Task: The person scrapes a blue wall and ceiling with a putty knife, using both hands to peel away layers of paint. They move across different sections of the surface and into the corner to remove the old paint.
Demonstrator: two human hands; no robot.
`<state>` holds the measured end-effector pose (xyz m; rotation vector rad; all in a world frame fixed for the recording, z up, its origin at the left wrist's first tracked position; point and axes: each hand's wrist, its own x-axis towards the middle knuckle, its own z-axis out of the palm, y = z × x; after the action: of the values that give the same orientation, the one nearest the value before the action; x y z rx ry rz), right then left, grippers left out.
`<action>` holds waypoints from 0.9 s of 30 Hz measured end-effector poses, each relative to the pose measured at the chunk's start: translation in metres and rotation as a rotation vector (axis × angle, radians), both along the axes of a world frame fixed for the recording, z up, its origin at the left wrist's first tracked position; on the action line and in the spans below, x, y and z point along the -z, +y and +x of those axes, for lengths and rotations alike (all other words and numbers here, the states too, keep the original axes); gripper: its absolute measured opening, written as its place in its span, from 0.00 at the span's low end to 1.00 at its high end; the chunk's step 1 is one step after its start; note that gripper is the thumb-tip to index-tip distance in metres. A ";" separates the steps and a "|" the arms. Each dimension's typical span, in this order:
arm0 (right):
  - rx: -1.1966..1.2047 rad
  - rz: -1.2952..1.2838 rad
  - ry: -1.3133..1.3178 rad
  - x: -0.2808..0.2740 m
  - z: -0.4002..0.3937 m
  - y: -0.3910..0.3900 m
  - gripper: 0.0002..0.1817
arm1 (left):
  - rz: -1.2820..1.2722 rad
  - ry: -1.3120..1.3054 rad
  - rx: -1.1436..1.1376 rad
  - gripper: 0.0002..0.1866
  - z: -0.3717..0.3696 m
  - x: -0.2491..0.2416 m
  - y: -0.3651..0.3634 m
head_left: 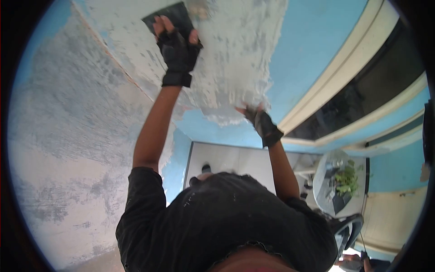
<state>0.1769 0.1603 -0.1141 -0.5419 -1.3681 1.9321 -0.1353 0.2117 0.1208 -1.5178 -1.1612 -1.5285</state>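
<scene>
While a black sheet point(180, 17) is held flat, high up on the patchy white wall point(235, 50), its lower part gets covered by the left hand point(176, 47). A black fingerless glove point(176, 63) is worn on that one, with the fingers laid over the sheet and the thumb set apart on its right side, so it's gripped kind of flat-handed rather than in a fist. Lower down, the right hand point(260, 120) is held out near the ragged bottom edge of the white area, fingers loosely spread. It's pretty blurred, so whether the wall is actually touched can't be told, and same goes for anything tucked under the palm. The white stuff is streaked with grey and bordered on the right by blue paint point(312, 36), then by a cream window frame point(334, 70). Off to the left, a rough grey wall point(68, 136) is split from it by a brownish seam point(121, 67). Further down, a leafy plant point(346, 179) can be spotted on a round table point(321, 183), and the pale floor point(240, 158) is partly blocked by a black shirt point(231, 217).
</scene>
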 end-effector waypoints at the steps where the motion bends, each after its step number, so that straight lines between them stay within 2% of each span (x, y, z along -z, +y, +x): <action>1: 0.286 0.525 -0.658 -0.004 0.002 -0.006 0.31 | -0.046 0.028 -0.076 0.48 0.000 -0.005 -0.004; 2: 0.626 1.057 -0.643 0.008 -0.003 -0.007 0.29 | -0.097 0.053 -0.152 0.46 0.001 -0.009 -0.010; 3: 0.329 0.129 -0.407 0.006 0.007 -0.014 0.28 | -0.067 0.017 -0.133 0.40 0.001 -0.012 -0.009; 4: 0.330 -0.165 -0.122 0.004 0.004 -0.016 0.27 | -0.038 0.020 -0.153 0.40 -0.002 -0.018 -0.009; 5: 0.264 -0.244 -0.137 0.019 0.009 -0.010 0.28 | -0.012 -0.005 -0.122 0.38 -0.005 -0.026 -0.009; 6: 0.255 -0.032 -0.367 0.039 0.015 -0.006 0.30 | 0.013 -0.028 -0.087 0.36 -0.010 -0.035 -0.007; 7: 0.283 0.262 -0.480 0.076 0.021 0.004 0.31 | 0.007 -0.007 -0.163 0.34 -0.020 -0.046 -0.002; 8: 0.257 0.107 -0.494 0.053 0.021 -0.008 0.31 | 0.028 -0.001 -0.171 0.34 -0.025 -0.055 0.001; 9: 0.205 -0.148 -0.345 0.044 0.020 -0.016 0.35 | 0.059 -0.017 -0.077 0.35 -0.027 -0.062 0.004; 10: 0.152 -0.174 -0.279 0.034 0.020 -0.022 0.41 | 0.088 -0.034 0.018 0.35 -0.027 -0.066 0.008; 11: 0.147 -0.127 -0.312 0.038 0.020 -0.024 0.42 | 0.102 -0.018 -0.029 0.36 -0.023 -0.063 0.010; 14: 0.124 -0.127 -0.298 0.045 0.021 -0.028 0.43 | 0.253 -0.021 0.185 0.36 -0.023 -0.053 0.015; 15: 0.127 -0.140 -0.285 0.050 0.022 -0.029 0.43 | 0.265 -0.015 0.183 0.36 -0.024 -0.055 0.008; 17: 0.133 -0.144 -0.312 0.047 0.024 -0.036 0.43 | -0.046 0.079 -0.135 0.35 -0.030 -0.054 -0.011; 18: 0.133 -0.155 -0.322 0.046 0.026 -0.038 0.43 | -0.041 0.078 -0.136 0.35 -0.029 -0.055 -0.020; 20: 0.141 -0.154 -0.334 0.045 0.030 -0.039 0.42 | -0.178 0.145 -0.306 0.35 -0.027 -0.060 -0.033; 24: 0.170 -0.176 -0.337 0.047 0.033 -0.034 0.41 | -0.226 0.126 -0.230 0.37 -0.027 -0.063 -0.043; 26: 0.160 -0.162 -0.351 0.046 0.033 -0.031 0.41 | -0.171 0.196 -0.094 0.38 -0.029 -0.065 -0.041; 27: 0.156 -0.151 -0.363 0.046 0.032 -0.029 0.41 | -0.164 0.197 -0.102 0.38 -0.033 -0.064 -0.040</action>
<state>0.2086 0.1317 -0.1597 -1.0834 -1.3528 1.8792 -0.1686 0.1719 0.1843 -1.6485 -1.2515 -1.2123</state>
